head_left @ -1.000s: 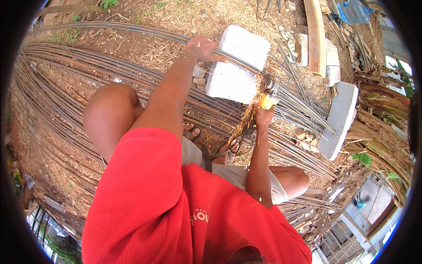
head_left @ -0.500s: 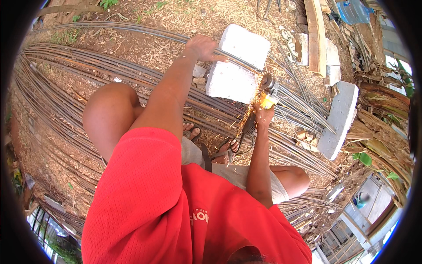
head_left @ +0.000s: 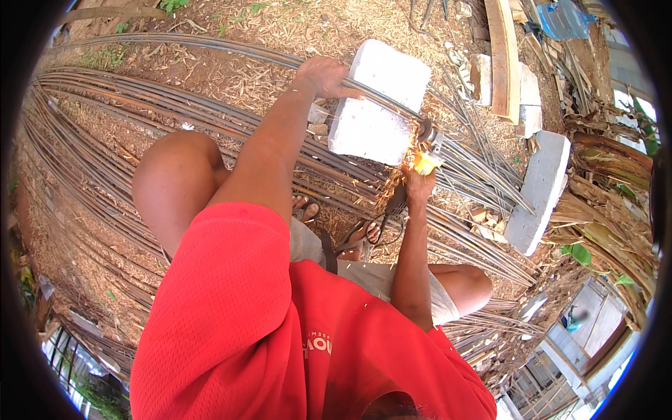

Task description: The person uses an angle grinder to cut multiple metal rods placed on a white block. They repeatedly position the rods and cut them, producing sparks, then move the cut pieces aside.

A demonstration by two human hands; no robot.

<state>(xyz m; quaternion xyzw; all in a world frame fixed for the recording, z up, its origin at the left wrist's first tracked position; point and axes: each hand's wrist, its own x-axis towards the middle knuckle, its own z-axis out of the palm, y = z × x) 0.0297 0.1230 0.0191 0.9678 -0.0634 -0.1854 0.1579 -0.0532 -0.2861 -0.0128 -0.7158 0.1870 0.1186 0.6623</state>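
Note:
My left hand [head_left: 324, 77] is closed around a few long steel rods [head_left: 259, 54], which run in from the far left and lie across a pale concrete block [head_left: 372, 133]. My right hand [head_left: 420, 185] grips a yellow and black angle grinder [head_left: 425, 162]. Its disc [head_left: 424, 129] meets the rods just past the block's right edge. Orange sparks [head_left: 395, 183] spray from there toward me, past my feet. A dark cord trails from the grinder beside my sandalled foot [head_left: 365, 229].
Many long steel rods [head_left: 175, 105] lie in bundles under and around me. A grey concrete slab [head_left: 539, 192] stands at the right, near rod ends. Beyond are a wooden plank [head_left: 502, 56], light blocks [head_left: 530, 94] and a blue plastic container [head_left: 564, 19]. Another person [head_left: 575, 320] is far off, lower right.
The grinder has shifted very slightly while staying at the rods. The spray of sparks has changed shape. My left hand stays on the rods.

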